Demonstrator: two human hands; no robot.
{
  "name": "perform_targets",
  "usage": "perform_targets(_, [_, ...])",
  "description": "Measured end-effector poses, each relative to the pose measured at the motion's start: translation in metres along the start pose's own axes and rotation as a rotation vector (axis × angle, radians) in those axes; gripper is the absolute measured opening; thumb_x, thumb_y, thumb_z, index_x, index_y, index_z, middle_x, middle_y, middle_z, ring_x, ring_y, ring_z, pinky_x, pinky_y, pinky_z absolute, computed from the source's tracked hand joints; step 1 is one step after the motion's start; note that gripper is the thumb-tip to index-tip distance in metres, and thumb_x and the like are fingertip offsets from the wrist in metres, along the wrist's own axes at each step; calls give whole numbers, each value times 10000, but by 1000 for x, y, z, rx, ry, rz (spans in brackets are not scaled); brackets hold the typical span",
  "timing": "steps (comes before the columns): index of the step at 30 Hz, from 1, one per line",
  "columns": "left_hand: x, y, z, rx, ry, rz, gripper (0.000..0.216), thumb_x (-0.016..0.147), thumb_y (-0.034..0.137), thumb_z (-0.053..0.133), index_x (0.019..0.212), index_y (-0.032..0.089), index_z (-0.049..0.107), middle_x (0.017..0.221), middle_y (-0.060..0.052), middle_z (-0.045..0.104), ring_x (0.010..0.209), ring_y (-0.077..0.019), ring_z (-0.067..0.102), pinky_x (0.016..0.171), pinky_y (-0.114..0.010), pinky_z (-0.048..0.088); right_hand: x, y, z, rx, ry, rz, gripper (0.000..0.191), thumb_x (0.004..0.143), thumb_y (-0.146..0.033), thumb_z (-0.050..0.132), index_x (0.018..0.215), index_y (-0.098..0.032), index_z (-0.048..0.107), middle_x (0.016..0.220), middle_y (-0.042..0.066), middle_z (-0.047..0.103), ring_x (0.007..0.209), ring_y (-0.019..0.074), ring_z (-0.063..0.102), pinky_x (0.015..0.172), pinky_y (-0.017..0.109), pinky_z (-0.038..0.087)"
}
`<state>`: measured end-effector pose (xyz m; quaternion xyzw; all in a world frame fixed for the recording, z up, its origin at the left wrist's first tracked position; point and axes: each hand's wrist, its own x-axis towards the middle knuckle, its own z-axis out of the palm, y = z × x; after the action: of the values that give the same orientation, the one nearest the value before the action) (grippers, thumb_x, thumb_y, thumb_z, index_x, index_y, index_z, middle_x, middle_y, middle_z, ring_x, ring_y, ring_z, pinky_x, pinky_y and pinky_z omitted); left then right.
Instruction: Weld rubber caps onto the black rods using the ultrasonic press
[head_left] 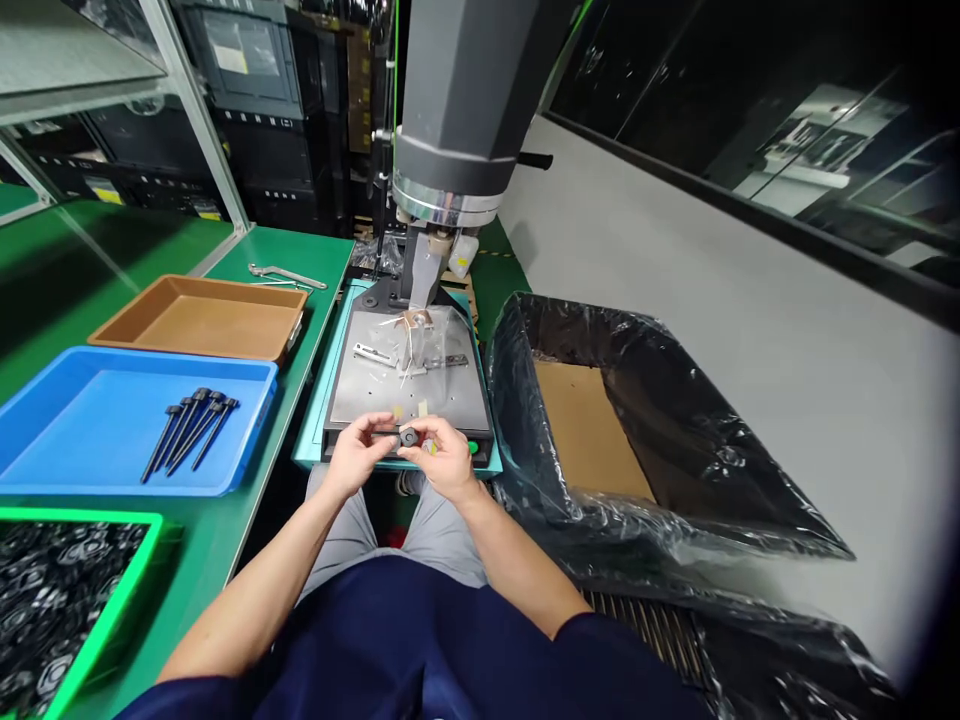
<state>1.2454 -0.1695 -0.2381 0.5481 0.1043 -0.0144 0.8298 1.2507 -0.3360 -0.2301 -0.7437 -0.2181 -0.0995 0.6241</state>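
My left hand [356,450] and my right hand [444,458] meet at the front edge of a press machine's metal plate [375,385]. Together they pinch a small black part [407,436] with a round head; both hands have their fingers closed around it. Above the plate hangs the grey machine head [461,110] with a narrow metal horn [424,268] reaching down to a fixture [414,325]. To my left, a blue tray [90,400] holds several long black pins [191,425].
A brown tray [206,318] lies behind the blue one. A green tray [52,590] at lower left is full of small black round parts. On my right stands a cardboard box lined with a black plastic bag [652,420]. A metal tool [285,275] lies on the green bench.
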Motion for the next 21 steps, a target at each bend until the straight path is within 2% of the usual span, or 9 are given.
perform_targets(3, [-18,6,8,98,-86,79,308,558,108,834,834,187,722,986,-80,717,959,-233,656,895,-331,510,0,2,8,39,15,7,340,742,-401,802,991,-222,657,921,50,694,823,183,647,798,333,545])
perform_targets(6, [-21,6,10,229,-96,191,178,605,182,823,752,192,724,822,-44,706,809,-197,639,818,-298,515,1,3,16,153,60,56,375,748,-431,790,1018,-212,651,905,50,679,814,180,643,780,324,548])
perform_targets(8, [-20,4,8,281,-99,233,150,649,257,805,751,184,723,744,-28,684,716,-169,612,743,-276,509,3,2,17,213,61,109,460,755,-455,772,1118,-209,634,977,65,668,814,172,635,745,308,550])
perform_targets(10, [-19,3,5,286,-125,231,197,689,326,779,799,172,723,745,-25,684,697,-159,606,716,-276,504,6,0,16,208,-2,152,465,786,-466,730,1162,-207,640,1074,84,646,855,172,632,745,299,549])
perform_targets(13, [-20,4,1,279,-172,208,263,724,379,756,857,156,714,793,-30,698,722,-154,611,735,-288,503,9,-5,15,148,-102,163,298,854,-443,644,1010,-200,716,1084,83,647,993,198,625,882,322,519])
perform_targets(15, [-22,5,0,277,-189,203,284,736,397,749,866,147,709,804,-36,701,727,-151,611,746,-292,500,10,-7,17,171,-92,188,262,841,-442,649,899,-198,726,1018,70,665,1012,210,627,916,334,503])
perform_targets(21, [-23,10,-9,301,-222,181,342,765,443,717,917,137,711,851,-64,713,768,-174,630,783,-320,503,11,-8,33,324,-43,379,313,722,-480,734,822,-190,672,904,40,676,805,185,634,750,310,531])
